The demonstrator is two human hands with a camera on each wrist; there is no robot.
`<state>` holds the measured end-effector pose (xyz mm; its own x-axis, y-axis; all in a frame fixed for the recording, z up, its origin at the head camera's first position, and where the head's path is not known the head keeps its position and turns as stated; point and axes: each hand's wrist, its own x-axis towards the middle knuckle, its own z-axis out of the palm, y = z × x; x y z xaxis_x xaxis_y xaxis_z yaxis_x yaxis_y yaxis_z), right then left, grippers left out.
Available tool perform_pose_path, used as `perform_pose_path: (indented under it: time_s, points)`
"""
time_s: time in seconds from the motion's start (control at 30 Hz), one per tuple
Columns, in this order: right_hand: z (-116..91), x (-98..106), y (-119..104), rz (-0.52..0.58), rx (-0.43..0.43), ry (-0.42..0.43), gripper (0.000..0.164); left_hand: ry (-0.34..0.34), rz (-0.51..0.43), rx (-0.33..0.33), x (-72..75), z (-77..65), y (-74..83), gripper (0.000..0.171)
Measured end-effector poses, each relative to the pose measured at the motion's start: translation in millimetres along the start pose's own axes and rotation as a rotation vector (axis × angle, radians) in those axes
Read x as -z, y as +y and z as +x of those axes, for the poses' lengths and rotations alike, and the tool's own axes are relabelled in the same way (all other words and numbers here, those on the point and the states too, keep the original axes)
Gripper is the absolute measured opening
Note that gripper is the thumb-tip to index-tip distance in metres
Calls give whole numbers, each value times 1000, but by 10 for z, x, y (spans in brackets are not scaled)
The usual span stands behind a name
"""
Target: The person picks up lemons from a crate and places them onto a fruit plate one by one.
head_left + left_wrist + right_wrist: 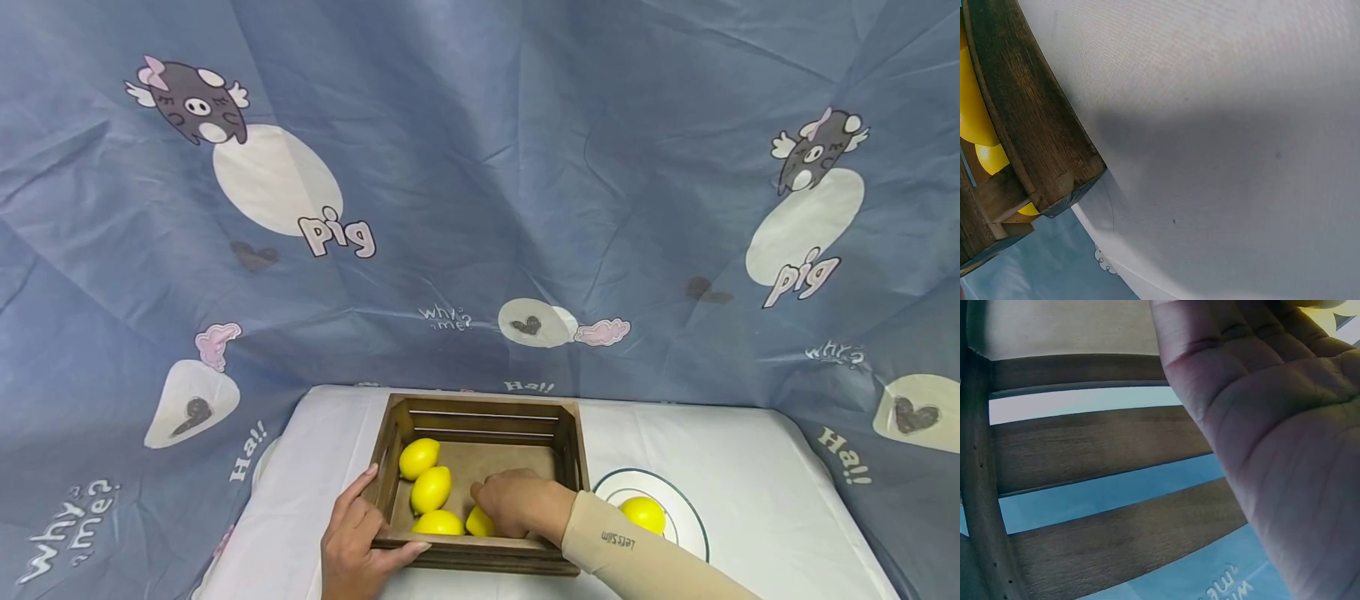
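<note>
A brown slatted wooden crate (480,554) sits on the white-covered table. Three lemons lie along its left side: a back one (419,458), a middle one (431,490) and a front one (438,523). My left hand (352,533) grips the crate's front left corner, thumb along the front rim. Inside the crate, near the front wall, my right hand (513,502) holds another lemon (479,522), partly covered by the fingers. The right wrist view shows the palm (1279,437), with yellow at the top edge; the fingertips are out of sight there.
To the crate's right, a white plate (626,481) with a dark rim carries one lemon (643,514), and my right forearm (637,554) passes over its front part. Behind the table hangs a blue printed cloth (450,208). White tablecloth (780,500) extends rightward.
</note>
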<state>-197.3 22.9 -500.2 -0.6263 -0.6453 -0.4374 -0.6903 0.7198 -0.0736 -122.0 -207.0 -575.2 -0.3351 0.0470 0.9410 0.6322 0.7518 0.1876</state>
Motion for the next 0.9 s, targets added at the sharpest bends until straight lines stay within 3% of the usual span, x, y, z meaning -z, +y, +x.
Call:
perform_pose_path:
  time_s: [0.9]
  points:
    - [-10, -14, 9, 17, 8, 21, 39, -25, 14, 12, 9, -51, -13, 71]
